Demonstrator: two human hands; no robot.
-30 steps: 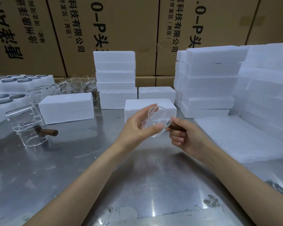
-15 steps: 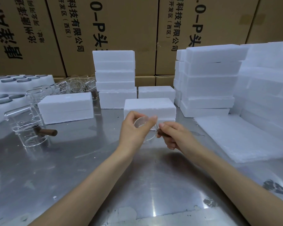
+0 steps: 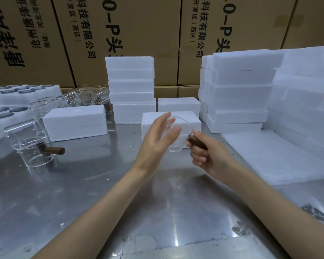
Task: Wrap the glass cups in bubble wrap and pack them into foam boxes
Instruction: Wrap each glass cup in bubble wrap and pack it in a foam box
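head view: the right hand (image 3: 209,156) is curled round the brown wooden handle (image 3: 196,143) of a clear round glass cup (image 3: 178,133), so the cup hangs up in the air over the shiny metal table (image 3: 101,184) & not on it. i think it's held by the handle so the glass side stays free. the left hand (image 3: 158,141) has its fingers (image 3: 173,132) straight & spread, flat by the cup's side. it's blurry, so i can't tell if it really touches. it looks like it's there to steady or turn the cup, maybe to check it

the cup is right in front of a low white foam box (image 3: 194,118), prob the one it will go in. the box is shut. more white foam boxes stacked (image 3: 131,79) sit behind & to the right, out of the way. a flat pile of white soft wrap sheets (image 3: 281,157) lies by the right arm, close so it's easy to grab. no wrap is on the cup yet

far left, another clear glass cup w/ a brown handle (image 3: 36,152) lies on its side, waiting. behind it are more clear glass cups (image 3: 82,98) & white foam trays w/ round holes (image 3: 6,111)
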